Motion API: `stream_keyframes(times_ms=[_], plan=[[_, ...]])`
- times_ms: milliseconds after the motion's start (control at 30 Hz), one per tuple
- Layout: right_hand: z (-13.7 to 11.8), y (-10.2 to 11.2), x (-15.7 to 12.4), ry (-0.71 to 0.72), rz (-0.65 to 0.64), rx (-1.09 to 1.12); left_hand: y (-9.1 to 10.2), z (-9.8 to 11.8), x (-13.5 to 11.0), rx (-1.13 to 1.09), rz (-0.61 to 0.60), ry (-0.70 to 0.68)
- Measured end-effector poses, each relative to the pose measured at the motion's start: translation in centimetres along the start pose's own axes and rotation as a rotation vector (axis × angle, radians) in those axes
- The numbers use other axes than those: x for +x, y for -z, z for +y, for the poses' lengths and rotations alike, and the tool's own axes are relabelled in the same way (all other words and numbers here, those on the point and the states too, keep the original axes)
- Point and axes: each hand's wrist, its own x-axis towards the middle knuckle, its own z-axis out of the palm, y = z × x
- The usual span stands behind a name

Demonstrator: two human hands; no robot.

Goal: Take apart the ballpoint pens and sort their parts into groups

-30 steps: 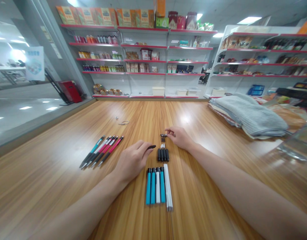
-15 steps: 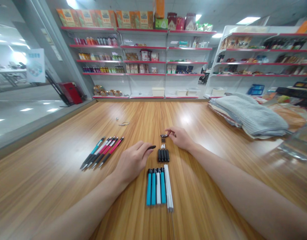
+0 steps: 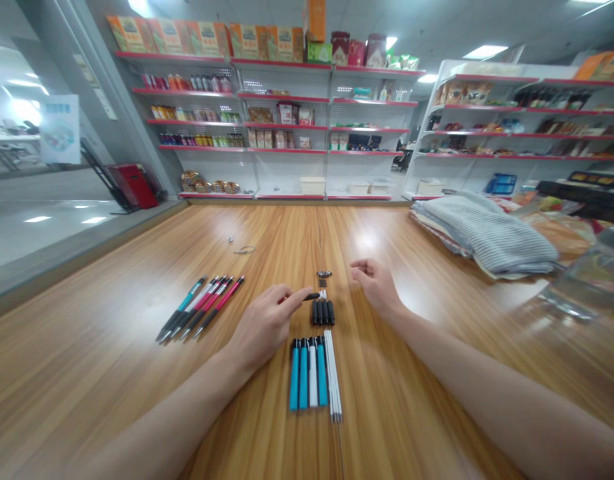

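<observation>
Wooden table (image 3: 111,373): left hand (image 3: 264,327) pinching black pen part (image 3: 313,296); right hand (image 3: 375,285) open, near metal part (image 3: 324,273).

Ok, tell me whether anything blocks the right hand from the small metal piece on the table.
Nothing visible does: only the wooden tabletop lies between the right hand and the small metal piece. The row of black pen parts sits nearer the person, outside that path.

Short black pen part (image 3: 312,297), tip pointing right, pinched in left hand (image 3: 263,328).
</observation>
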Motion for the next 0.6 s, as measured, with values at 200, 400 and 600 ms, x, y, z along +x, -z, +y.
stream_keyframes(times_ms=[200, 400, 600], plan=[[-5.3, -0.7, -5.1, 0.386, -0.243, -0.178, 0.4, 0.6, 0.3, -0.056, 0.051, -0.083], [-5.9, -1.8, -5.4, 0.544, -0.333, -0.337, 0.6, 1.4, 0.3, -0.078, 0.073, -0.145], [-5.5, -1.6, -5.5, 0.582, -0.311, -0.386, 0.6, 1.6, 0.3, 0.004, 0.065, -0.145]])
